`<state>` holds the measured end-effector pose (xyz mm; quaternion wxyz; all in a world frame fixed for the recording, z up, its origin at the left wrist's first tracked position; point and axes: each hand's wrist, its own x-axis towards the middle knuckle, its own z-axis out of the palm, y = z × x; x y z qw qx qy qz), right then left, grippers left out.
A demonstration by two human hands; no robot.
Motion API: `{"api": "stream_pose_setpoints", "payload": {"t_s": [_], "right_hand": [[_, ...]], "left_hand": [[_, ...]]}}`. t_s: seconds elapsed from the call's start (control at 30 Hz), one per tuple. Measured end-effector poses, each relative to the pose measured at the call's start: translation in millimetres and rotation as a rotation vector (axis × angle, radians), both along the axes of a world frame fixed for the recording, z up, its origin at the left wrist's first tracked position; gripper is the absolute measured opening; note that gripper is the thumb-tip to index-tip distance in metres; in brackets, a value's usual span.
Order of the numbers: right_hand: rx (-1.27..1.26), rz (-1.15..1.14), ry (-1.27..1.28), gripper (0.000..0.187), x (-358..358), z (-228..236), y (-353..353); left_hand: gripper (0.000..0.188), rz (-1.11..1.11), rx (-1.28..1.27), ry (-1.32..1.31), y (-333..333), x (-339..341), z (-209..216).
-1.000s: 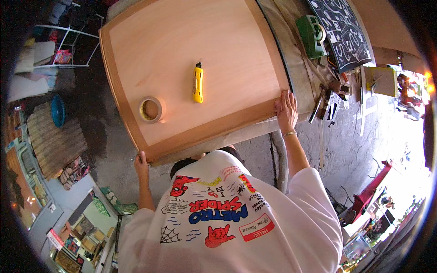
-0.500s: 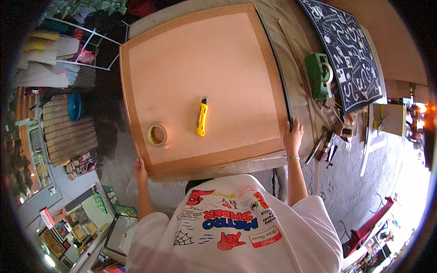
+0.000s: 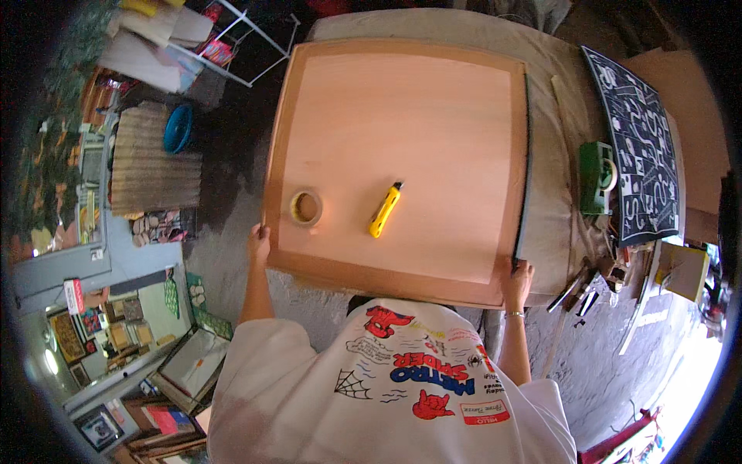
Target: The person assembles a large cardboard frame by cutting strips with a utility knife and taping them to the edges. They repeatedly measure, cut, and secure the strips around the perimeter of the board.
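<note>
A large, nearly square panel (image 3: 402, 116) lies flat in front of me, pale tan with a darker brown tape border. My left hand (image 3: 260, 243) is closed on its near left edge, thumb on top. At the near right corner, my right hand (image 3: 519, 280) grips the panel beside its dark side edge. The fingers underneath are hidden on both sides. Resting on the panel are a yellow box cutter (image 3: 385, 212), its tip pointing away and slightly right, and a roll of tape (image 3: 307, 208) on its side face near the left border.
A brown-covered worktable (image 3: 553, 124) supports the panel. On its right stand a green tape dispenser (image 3: 595, 178), a black-and-white patterned board (image 3: 638, 147) and several scattered tools (image 3: 591, 290). A white metal rack (image 3: 247, 42) and a blue basin (image 3: 178, 128) are at the left.
My view has shifted, so the panel appears farther right and turned slightly clockwise. Both hands keep their hold on its edges. The cutter and tape roll remain on top.
</note>
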<state>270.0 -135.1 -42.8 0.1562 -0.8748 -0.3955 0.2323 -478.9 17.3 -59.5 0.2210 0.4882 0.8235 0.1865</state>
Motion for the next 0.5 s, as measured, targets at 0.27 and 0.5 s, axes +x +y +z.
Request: {"api": "stream_pose_setpoints", "payload": {"t_s": [0.27,0.5], "right_hand": [[0.267,0.024,-0.056,0.032,-12.8,26.8,-5.5],[0.358,0.43,0.3,0.031,-143.1,91.7,26.1]], "left_hand": [[0.058,-0.99,0.16,0.494,23.5,151.9,118.6],[0.027,-0.647,0.131,-0.432,12.2,188.5,92.2]]}}
